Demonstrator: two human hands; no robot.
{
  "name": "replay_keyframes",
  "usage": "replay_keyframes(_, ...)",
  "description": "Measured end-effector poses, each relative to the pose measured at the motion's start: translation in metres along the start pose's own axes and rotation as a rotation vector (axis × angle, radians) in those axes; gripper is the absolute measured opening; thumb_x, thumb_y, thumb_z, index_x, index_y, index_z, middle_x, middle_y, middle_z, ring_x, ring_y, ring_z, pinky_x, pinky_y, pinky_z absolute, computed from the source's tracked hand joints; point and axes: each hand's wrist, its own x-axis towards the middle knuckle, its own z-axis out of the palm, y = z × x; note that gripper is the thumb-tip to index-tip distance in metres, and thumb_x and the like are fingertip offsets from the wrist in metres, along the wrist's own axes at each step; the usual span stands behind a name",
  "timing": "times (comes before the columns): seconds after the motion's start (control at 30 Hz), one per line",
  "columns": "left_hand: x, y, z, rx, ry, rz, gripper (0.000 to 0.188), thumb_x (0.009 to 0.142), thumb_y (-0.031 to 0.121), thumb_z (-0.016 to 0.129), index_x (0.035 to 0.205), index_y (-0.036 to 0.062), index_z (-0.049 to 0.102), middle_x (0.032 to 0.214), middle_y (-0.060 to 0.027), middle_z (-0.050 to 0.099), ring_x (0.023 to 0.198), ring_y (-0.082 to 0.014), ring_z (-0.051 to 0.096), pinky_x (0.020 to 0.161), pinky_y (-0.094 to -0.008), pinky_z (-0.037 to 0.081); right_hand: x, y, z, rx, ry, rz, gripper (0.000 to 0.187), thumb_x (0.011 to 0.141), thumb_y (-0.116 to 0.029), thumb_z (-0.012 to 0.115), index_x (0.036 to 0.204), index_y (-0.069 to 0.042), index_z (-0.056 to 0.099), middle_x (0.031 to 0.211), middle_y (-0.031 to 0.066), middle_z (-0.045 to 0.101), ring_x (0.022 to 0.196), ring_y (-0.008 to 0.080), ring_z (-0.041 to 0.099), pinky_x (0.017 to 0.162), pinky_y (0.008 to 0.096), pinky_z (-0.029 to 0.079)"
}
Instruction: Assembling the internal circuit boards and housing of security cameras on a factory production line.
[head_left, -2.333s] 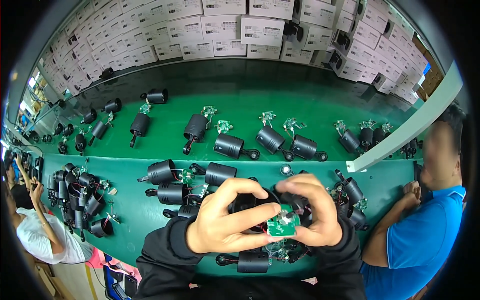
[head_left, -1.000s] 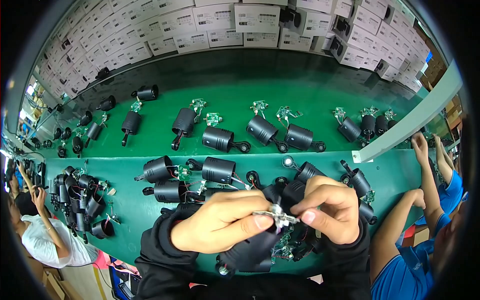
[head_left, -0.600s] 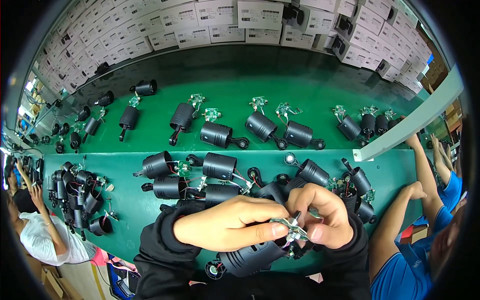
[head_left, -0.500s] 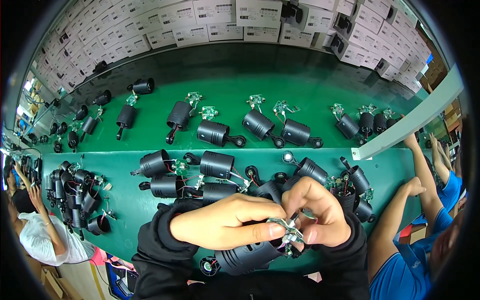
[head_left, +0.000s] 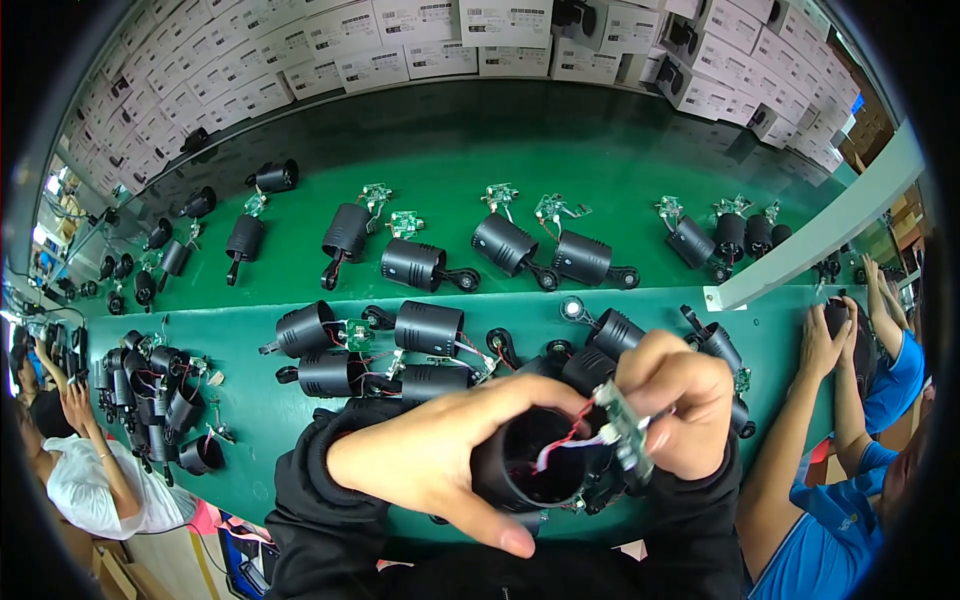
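A careless tug could cost us dearly.
Our left grip (head_left: pixel 440 450) curls around the black housing (head_left: pixel 488 475); our right grip (head_left: pixel 685 410) pinches the circuit board (head_left: pixel 628 432) beside its open mouth. Pulling them apart could strain the thin wires (head_left: pixel 546 457) (red and white) between.

White cartons (head_left: pixel 506 24) stacked beyond the green tabletop (head_left: pixel 620 150) bear short rows and small blocks of dark print (head_left: pixel 482 27) on their sides, too small and blurred to be read.
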Motion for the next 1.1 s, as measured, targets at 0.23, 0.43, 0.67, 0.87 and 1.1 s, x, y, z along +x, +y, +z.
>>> replay_keyframes(0.23, 0.006, -0.002, 0.006, 0.261, 0.074, 0.144, 0.062, 0.066, 0.014, 0.078, 0.119, -0.0001, 0.048, 0.107, -0.0112, 0.049, 0.086, -0.0247, 0.053, 0.084, -0.0323, 0.041, -0.001, -0.003, -0.009, 0.000, 0.207, -0.089, 0.020, 0.069, -0.008, 0.077, 0.084, 0.001, 0.067, 0.085, 0.0105, 0.060, 0.067, 0.0149, 0.050, 0.062, 0.0232, 0.039)
replay_keyframes(0.43, 0.005, -0.015, 0.012, 0.465, 0.193, 0.263, 0.066, 0.064, 0.012, 0.077, 0.121, -0.0016, 0.047, 0.110, -0.0147, 0.047, 0.093, -0.0271, 0.050, 0.085, -0.0330, 0.041, -0.002, -0.004, -0.009, -0.036, 0.195, -0.120, 0.021, 0.069, -0.010, 0.078, 0.083, 0.001, 0.067, 0.084, 0.0106, 0.060, 0.066, 0.0152, 0.050, 0.062, 0.0240, 0.039)
replay_keyframes(0.67, 0.011, -0.020, 0.011, 0.515, 0.183, 0.355, 0.063, 0.062, 0.010, 0.077, 0.117, -0.0026, 0.050, 0.111, -0.0166, 0.047, 0.093, -0.0288, 0.051, 0.080, -0.0315, 0.044, -0.003, -0.005, -0.003, -0.061, 0.187, -0.089, 0.021, 0.069, -0.012, 0.078, 0.083, 0.000, 0.067, 0.082, 0.0102, 0.060, 0.066, 0.0149, 0.049, 0.061, 0.0244, 0.039)
replay_keyframes(0.87, 0.001, -0.004, 0.014, 0.452, 0.177, 0.381, 0.064, 0.061, 0.011, 0.081, 0.114, -0.0016, 0.048, 0.108, -0.0183, 0.053, 0.089, -0.0294, 0.055, 0.077, -0.0350, 0.048, 0.000, -0.004, 0.005, -0.041, 0.309, -0.152, 0.021, 0.069, -0.012, 0.078, 0.082, 0.000, 0.067, 0.083, 0.0102, 0.060, 0.066, 0.0148, 0.050, 0.061, 0.0243, 0.039)
replay_keyframes(1.1, -0.006, -0.021, 0.006, 0.573, 0.224, 0.506, 0.072, 0.066, 0.011, 0.075, 0.126, -0.0035, 0.038, 0.113, -0.0191, 0.047, 0.095, -0.0311, 0.051, 0.078, -0.0347, 0.046, -0.003, -0.004, 0.018, -0.086, 0.201, -0.176, 0.021, 0.071, -0.014, 0.078, 0.081, -0.001, 0.066, 0.081, 0.0099, 0.060, 0.066, 0.0151, 0.050, 0.061, 0.0240, 0.039)
